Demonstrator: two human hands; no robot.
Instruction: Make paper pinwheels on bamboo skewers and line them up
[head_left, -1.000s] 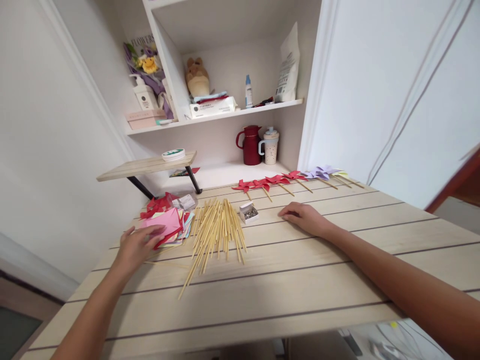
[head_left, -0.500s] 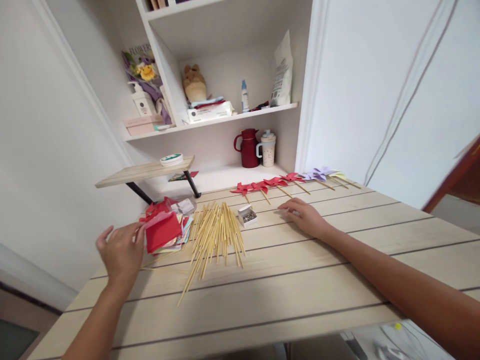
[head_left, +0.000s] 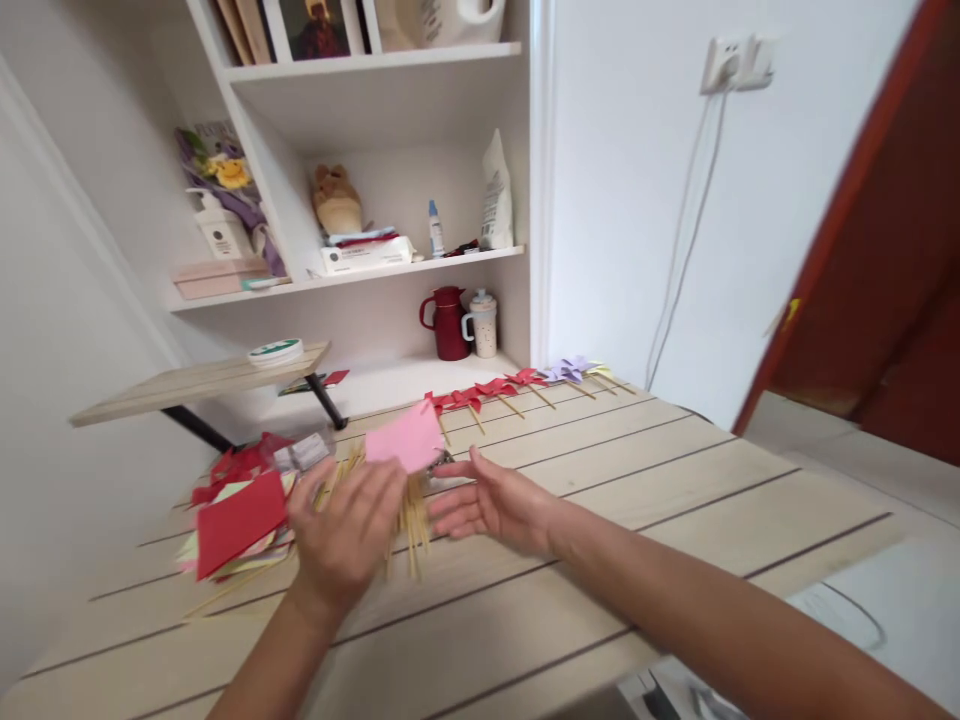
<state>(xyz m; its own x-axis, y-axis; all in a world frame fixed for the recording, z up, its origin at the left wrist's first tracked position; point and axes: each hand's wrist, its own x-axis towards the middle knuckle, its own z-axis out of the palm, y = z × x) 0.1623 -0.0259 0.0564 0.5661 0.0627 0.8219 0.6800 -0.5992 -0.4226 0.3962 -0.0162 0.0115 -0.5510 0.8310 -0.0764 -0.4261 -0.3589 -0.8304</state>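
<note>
My left hand [head_left: 349, 525], slightly blurred, grips a pink sheet of paper [head_left: 405, 437] by its near edge and holds it above the table. My right hand [head_left: 495, 505] is open with fingers spread, close to the sheet's right side and apart from it. Below both hands lie thin wooden sticks [head_left: 411, 522], partly covered by the paper and my left hand. Some small metal bits [head_left: 442, 460] show behind my right fingertips; their box is mostly hidden. Left of my left hand is a stack of coloured paper with a red sheet [head_left: 241, 522] on top.
Red pinwheels [head_left: 495, 388] and purple ones [head_left: 568, 370] lie on sticks along the table's back edge. A small raised shelf [head_left: 202, 378] bears a round white container [head_left: 275, 352]. A dark red jug [head_left: 450, 325] and a cup [head_left: 484, 325] stand behind.
My left hand has moved right from the paper stack, carrying the pink sheet over the sticks. My right hand has come left towards it, fingers spread. The view has turned right.
</note>
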